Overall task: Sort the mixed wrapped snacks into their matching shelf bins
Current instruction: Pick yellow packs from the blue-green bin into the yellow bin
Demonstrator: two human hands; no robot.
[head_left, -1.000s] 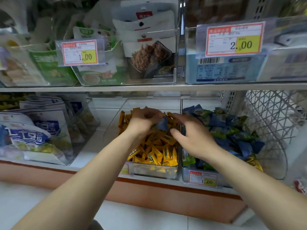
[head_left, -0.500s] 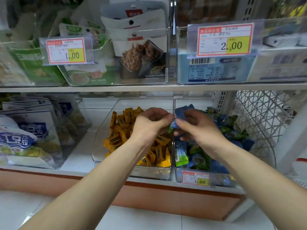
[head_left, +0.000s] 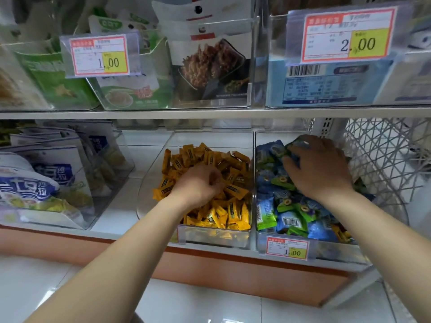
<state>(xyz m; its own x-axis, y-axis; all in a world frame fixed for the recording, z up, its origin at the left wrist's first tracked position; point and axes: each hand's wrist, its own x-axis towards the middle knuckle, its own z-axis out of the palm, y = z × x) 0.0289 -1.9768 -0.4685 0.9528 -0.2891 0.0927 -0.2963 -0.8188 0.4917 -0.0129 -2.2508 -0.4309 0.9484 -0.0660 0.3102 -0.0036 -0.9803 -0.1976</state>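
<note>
Over the back of the right-hand bin (head_left: 331, 252), the fingers (head_left: 300, 152) of the right hand (head_left: 321, 171) lie almost straight and spread. They press on the heap of blue and green packets (head_left: 289, 220) and grasp nothing. Next door, the fingers (head_left: 213, 183) of the left hand (head_left: 196, 186) are curled down into the yellow packets (head_left: 233, 213). I cannot tell whether they hold one or are simply clenched in the pile.

Both heaps fill clear bins standing side by side on the lower shelf (head_left: 116, 213), the yellow in the middle bin (head_left: 214, 240). A few stray yellow packets (head_left: 339, 233) show at the front right corner of the blue and green bin, so some sorting looks left to do there.

These packets should be very light and soft. The film wrapper crinkles and slides, so a flat press will likely just shuffle the heap. I judge the crimped end seal the best place to pinch, thumb against forefinger, because the glossy middle may slip. The sweet inside is probably firm enough to stand a gentle squeeze. Loose neighbours will tumble when one is pulled, so a slow lift straight up seems wiser than a drag.

A price tag (head_left: 288, 248) hangs on the right-hand bin's front, and a wire basket (head_left: 382, 155) stands just beside that bin, to its right.
</note>
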